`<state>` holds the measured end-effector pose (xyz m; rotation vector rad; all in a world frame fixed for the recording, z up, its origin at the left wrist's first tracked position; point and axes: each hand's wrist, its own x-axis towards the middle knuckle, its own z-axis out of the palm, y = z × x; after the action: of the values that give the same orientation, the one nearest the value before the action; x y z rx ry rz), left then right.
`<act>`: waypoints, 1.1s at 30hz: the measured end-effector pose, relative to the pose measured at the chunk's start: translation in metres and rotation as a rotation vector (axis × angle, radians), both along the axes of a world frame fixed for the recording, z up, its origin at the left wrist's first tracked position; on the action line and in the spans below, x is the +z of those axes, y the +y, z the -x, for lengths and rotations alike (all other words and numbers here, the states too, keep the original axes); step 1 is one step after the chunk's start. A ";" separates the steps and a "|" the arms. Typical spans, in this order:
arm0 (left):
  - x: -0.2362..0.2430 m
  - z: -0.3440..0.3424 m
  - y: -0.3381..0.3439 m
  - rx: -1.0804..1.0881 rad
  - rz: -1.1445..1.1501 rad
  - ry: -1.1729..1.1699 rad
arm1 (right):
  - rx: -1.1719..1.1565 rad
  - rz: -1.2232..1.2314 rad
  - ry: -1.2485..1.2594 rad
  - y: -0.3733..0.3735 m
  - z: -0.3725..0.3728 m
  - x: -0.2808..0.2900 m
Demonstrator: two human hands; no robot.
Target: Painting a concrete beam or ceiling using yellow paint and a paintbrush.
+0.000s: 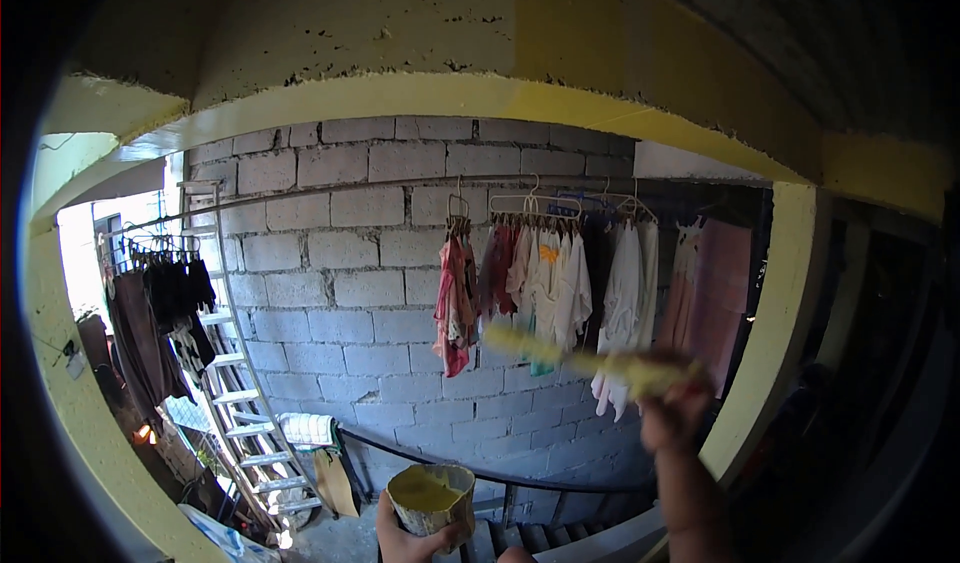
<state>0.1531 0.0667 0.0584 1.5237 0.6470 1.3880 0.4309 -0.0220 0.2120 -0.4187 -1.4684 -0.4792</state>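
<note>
My left hand (pixel 402 537) is wrapped round a paint-smeared tub of yellow paint (pixel 432 493), low in the middle of the view. The tub stays upright, with yellow paint inside it. Raised at the right, my right hand (pixel 678 413) is closed round the handle of a paintbrush (pixel 525 345). The brush is coated in yellow, points left and is smeared by motion. Above both hands runs a concrete beam (pixel 640 53), a stronger yellow toward the right and paler at the left, with chipped patches along its lower edge.
A metal ladder (pixel 236 396) leans at the left. Clothes on hangers (pixel 545 263) hang from a long pole (pixel 350 191) before a grey block wall (pixel 340 293). Dark clothes (pixel 165 293) hang at the left. Below are a stair railing (pixel 400 453) and steps (pixel 540 536). A yellow post (pixel 775 333) stands right.
</note>
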 end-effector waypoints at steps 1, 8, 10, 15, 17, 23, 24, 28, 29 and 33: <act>-0.002 0.001 0.002 0.019 -0.006 -0.001 | -0.105 -0.005 0.029 -0.001 -0.015 0.024; -0.006 0.004 0.008 0.022 0.060 -0.059 | -0.505 -0.414 -0.038 -0.002 -0.041 0.226; -0.005 0.005 0.012 0.016 0.044 -0.044 | -0.624 -0.430 0.021 -0.001 -0.035 0.261; 0.009 0.001 0.012 -0.004 0.020 -0.048 | -0.546 -0.537 -0.196 0.020 -0.056 0.331; 0.016 0.001 0.009 -0.029 0.020 -0.044 | -0.662 -0.488 -0.159 0.026 -0.050 0.340; 0.010 0.000 0.012 0.012 0.033 -0.045 | -0.719 -0.465 -0.175 0.025 -0.048 0.357; 0.008 0.001 0.013 0.007 0.031 -0.042 | -0.726 -0.466 -0.173 0.023 -0.054 0.358; 0.006 0.002 0.011 0.030 0.037 0.003 | -0.817 -0.436 -0.261 0.021 -0.069 0.345; 0.006 0.002 0.010 0.023 0.031 -0.012 | -0.859 -0.401 -0.228 0.021 -0.067 0.335; 0.004 0.004 0.008 0.058 -0.018 0.045 | -0.831 -0.333 -0.310 0.007 -0.075 0.297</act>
<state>0.1488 0.0751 0.0620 1.5650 0.7131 1.4094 0.5055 -0.0147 0.5092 -0.7037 -1.4250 -1.4816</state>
